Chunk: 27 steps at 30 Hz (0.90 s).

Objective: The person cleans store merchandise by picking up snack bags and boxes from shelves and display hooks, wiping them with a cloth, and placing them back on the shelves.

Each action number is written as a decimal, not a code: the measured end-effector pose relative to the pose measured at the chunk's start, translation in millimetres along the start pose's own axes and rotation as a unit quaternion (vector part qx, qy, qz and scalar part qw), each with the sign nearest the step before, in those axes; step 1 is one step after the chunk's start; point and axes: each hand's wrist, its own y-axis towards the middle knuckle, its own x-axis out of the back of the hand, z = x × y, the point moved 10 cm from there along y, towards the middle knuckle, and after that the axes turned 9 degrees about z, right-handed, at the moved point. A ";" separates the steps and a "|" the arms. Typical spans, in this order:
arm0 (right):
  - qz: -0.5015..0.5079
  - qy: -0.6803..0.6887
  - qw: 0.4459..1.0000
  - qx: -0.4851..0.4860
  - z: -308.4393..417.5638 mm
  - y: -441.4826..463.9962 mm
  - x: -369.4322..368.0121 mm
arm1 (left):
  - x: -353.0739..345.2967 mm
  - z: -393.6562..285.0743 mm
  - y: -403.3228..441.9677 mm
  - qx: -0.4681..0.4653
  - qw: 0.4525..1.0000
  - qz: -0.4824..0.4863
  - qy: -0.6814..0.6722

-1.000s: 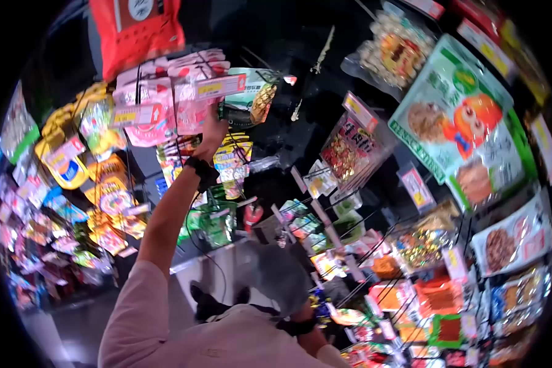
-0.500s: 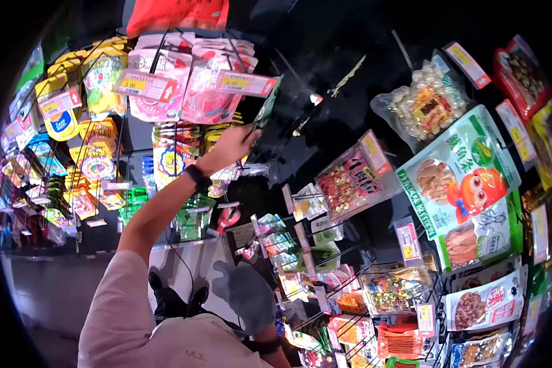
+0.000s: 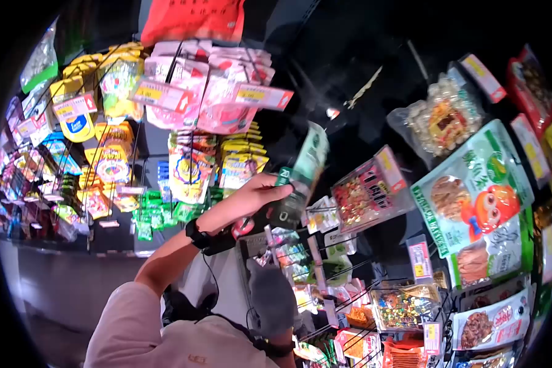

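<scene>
My left hand [image 3: 259, 195], with a black band at its wrist, is closed on a teal and dark snack packet [image 3: 311, 153], thumb on its near side. The packet is tilted and a little blurred. Low in the middle is my right hand [image 3: 272, 300], a grey shape with a dark wristband behind it; its fingers cannot be made out. Pink pouches [image 3: 230, 101] hang above my left hand, and yellow packets [image 3: 241, 159] are just behind it.
A red bag [image 3: 193, 19] hangs at the top. Colourful snacks and price tags [image 3: 264, 95] fill the left racks. On the right hang a large green and white bag [image 3: 472, 187], a clear bag of pale snacks [image 3: 444, 116] and several rack hooks. A grey panel stands lower left.
My left hand has come away from beside the pink pouches, down and to the right, with the teal packet in it. The view has shifted, and my right hand appears slightly further right.
</scene>
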 end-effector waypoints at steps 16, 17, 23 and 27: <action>-0.073 0.066 0.993 -0.068 -31.1 -4.6 35.5 | 13.5 109.2 -138.2 0.166 0.969 -0.127 -0.133; -0.086 0.078 0.991 -0.071 -31.4 -2.8 35.7 | 17.4 134.9 -153.5 0.165 0.968 -0.142 -0.121; -0.142 0.185 0.970 -0.066 -21.4 13.8 -6.5 | -40.4 122.3 -191.9 0.213 0.948 -0.014 0.235; -0.164 0.257 0.951 -0.056 -8.5 35.3 -49.2 | -106.8 50.4 -175.9 0.106 0.936 0.109 0.319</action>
